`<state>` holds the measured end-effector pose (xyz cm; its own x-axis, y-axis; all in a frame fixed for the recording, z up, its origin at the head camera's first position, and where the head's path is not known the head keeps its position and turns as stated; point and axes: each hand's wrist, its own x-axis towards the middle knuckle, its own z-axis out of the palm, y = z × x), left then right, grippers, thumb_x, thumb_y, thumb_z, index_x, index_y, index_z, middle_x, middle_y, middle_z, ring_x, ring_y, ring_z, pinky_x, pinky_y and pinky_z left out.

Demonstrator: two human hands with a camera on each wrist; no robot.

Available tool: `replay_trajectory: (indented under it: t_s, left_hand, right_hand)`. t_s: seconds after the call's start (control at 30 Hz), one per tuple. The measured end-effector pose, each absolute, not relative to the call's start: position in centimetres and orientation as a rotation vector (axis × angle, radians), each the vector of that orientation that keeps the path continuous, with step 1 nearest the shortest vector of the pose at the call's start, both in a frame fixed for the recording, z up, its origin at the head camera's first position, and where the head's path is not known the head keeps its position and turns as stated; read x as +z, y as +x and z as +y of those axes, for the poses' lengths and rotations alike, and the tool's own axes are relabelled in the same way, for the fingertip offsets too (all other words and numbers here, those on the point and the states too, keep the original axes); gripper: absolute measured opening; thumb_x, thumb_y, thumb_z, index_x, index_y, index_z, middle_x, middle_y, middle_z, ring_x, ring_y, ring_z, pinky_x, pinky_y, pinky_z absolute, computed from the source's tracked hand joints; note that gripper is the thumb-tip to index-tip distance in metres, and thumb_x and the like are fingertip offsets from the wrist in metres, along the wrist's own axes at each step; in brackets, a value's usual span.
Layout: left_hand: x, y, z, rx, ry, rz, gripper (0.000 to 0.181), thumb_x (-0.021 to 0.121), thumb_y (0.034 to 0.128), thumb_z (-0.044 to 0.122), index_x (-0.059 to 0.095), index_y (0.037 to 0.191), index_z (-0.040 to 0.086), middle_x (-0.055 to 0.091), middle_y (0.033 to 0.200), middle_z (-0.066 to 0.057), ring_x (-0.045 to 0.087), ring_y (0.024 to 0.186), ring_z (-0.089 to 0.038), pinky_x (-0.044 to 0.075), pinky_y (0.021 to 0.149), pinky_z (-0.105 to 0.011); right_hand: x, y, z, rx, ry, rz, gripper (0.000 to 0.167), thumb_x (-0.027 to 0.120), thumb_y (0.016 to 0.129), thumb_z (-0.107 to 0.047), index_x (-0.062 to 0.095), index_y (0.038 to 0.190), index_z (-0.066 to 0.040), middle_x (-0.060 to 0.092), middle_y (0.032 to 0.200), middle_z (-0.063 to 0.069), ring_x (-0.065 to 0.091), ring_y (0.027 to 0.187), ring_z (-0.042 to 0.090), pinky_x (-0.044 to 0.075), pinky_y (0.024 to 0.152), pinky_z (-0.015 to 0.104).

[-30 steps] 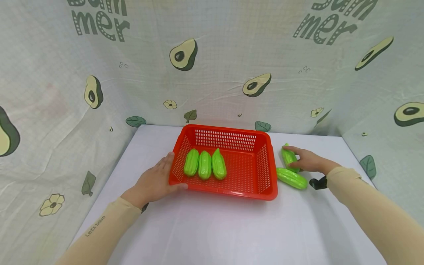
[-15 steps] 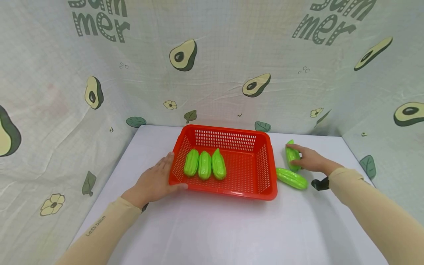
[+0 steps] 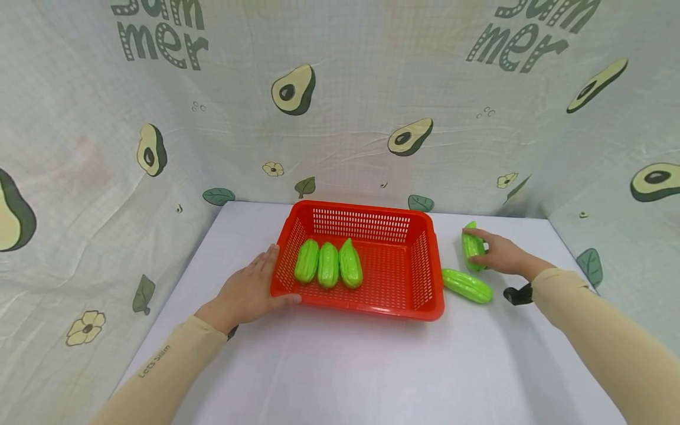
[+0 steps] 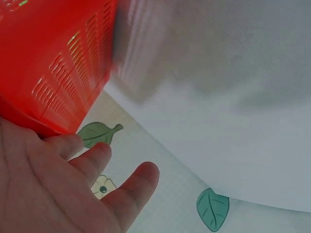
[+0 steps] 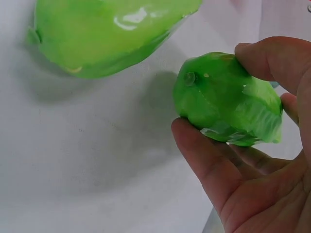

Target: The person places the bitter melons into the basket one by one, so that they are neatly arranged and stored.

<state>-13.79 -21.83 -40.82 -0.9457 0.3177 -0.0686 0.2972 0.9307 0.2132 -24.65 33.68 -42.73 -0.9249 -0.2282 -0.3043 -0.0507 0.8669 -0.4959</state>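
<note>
My right hand (image 3: 504,252) grips a glossy green ridged gourd (image 3: 472,247) to the right of the red basket. In the right wrist view the thumb lies on one side of this gourd (image 5: 223,97) and the fingers on the other. A second gourd (image 3: 467,286) lies on the table beside the basket's right wall. My left hand (image 3: 249,295) rests against the left front corner of the red plastic basket (image 3: 353,305), its fingers straight. Inside the basket, three similar gourds (image 3: 328,265) lie side by side in the left half.
A white table (image 3: 340,372) carries everything. Behind it and at both sides hangs pale cloth (image 3: 345,136) printed with avocados, leaves and flowers. The basket's slotted walls (image 4: 63,87) rise beside the left hand.
The right hand has moved slightly right and toward the back with the gourd, away from the gourd lying by the basket. The left hand and basket have stayed put.
</note>
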Motion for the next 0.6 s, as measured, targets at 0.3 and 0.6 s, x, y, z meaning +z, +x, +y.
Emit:
replay_trajectory:
  t_s: [0.3, 0.6]
  left_hand:
    - [-41.0, -13.9, -21.9, 0.306, 0.482, 2.992, 0.126, 0.046, 0.0785, 0.087, 0.010, 0.157, -0.005, 0.019, 0.162, -0.022, 0.025, 0.145, -0.042, 0.035, 0.110, -0.054]
    - [-41.0, -13.9, -21.9, 0.308, 0.484, 2.985, 0.126, 0.045, 0.0783, 0.088, 0.010, 0.157, -0.006, 0.019, 0.162, -0.022, 0.025, 0.145, -0.042, 0.035, 0.110, -0.054]
  right_hand:
    - [-42.5, -24.4, 33.9, -0.697, -0.219, 2.697, 0.086, 0.076, 0.090, -0.027, 0.025, 0.158, -0.014, 0.036, 0.142, 0.032, 0.046, 0.107, 0.043, 0.053, 0.082, 0.051]
    - [-41.2, -24.4, 34.1, -0.720, -0.247, 2.724, 0.088, 0.077, 0.089, -0.025, 0.024, 0.159, -0.014, 0.037, 0.142, 0.032, 0.053, 0.109, 0.047, 0.052, 0.087, 0.058]
